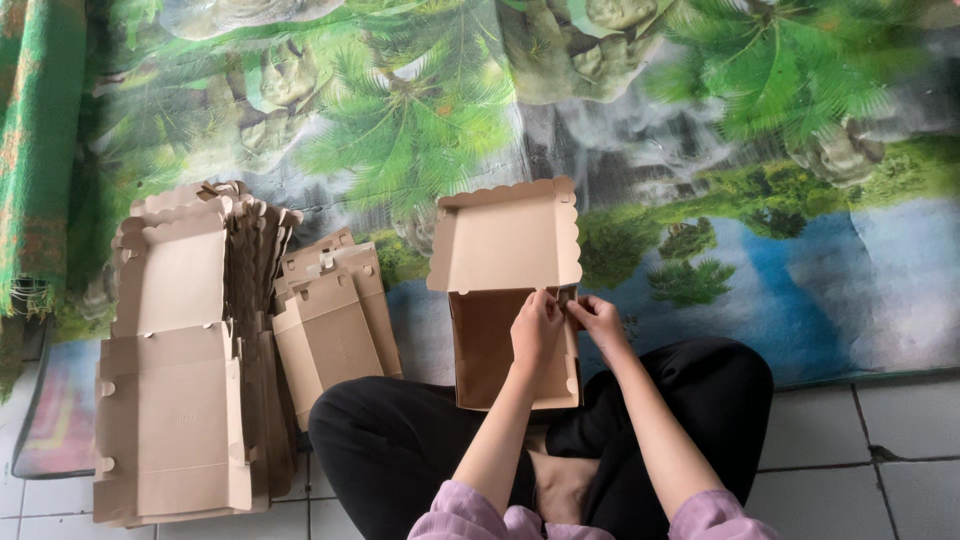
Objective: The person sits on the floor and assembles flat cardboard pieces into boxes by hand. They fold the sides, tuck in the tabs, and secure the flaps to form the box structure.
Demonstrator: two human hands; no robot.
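Head view, person sits cross-legged in black trousers (700, 400) on a tiled floor (880, 470), lilac sleeves (720, 518) at the bottom edge. Both forearms reach forward and converge on a brown cardboard box (495, 345) resting on the lap and mat edge, its scalloped lid (505, 240) flipped up and open away from the person. Left hand (537, 330) lies palm-down on the box's right inner side, fingers curled over the wall near the top right corner, pressing or pinching it. Right hand (600, 320) is just beside it, touching, fingers bent and pinching the same corner flap from outside. Exact grip on the flap is too small to tell.

To the person's left, a tall stack of flat unfolded box blanks (170, 400) sits on the floor, a smaller pile of blanks (335, 320) leaning beside it. A palm-tree print mat (700, 150) covers the floor ahead; green fabric (40, 150) hangs at far left.
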